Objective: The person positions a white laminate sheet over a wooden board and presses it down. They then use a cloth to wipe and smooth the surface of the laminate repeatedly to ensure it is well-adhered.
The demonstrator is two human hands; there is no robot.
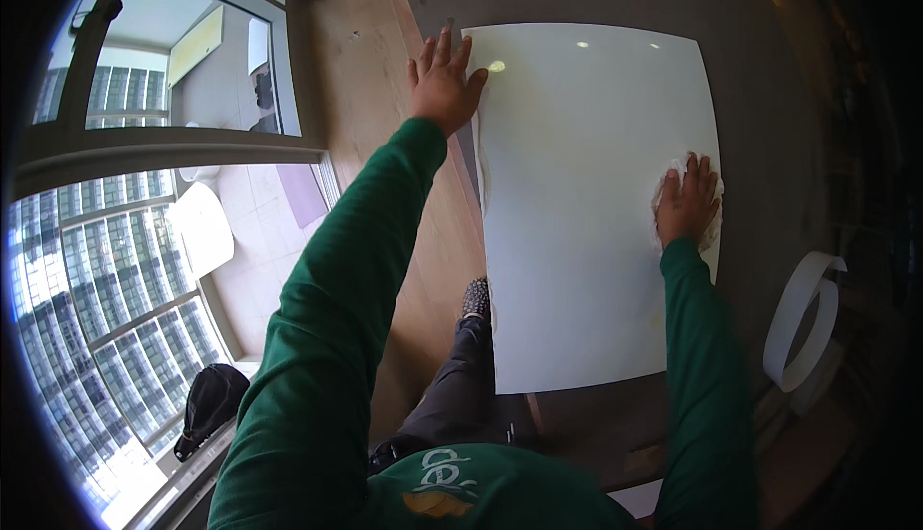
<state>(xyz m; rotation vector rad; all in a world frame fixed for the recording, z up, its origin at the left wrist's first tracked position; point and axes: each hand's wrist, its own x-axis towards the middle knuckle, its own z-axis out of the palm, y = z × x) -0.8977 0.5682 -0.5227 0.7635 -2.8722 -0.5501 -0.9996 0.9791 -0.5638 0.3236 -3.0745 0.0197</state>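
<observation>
A glossy white tabletop (577, 222) fills the middle of the head view. My right hand (686, 199) presses flat on a crumpled white cloth (713, 230) near the table's right edge. My left hand (444, 80) lies open with fingers spread at the table's far left corner, palm down on the edge. Both my arms are in green sleeves.
A wooden ledge (375, 97) runs along the left of the table beside large windows (115, 270). A black bag (210, 407) lies on the sill below. A white curved chair arm or ring (803, 318) stands at the right. My leg and patterned shoe (475, 297) show under the table edge.
</observation>
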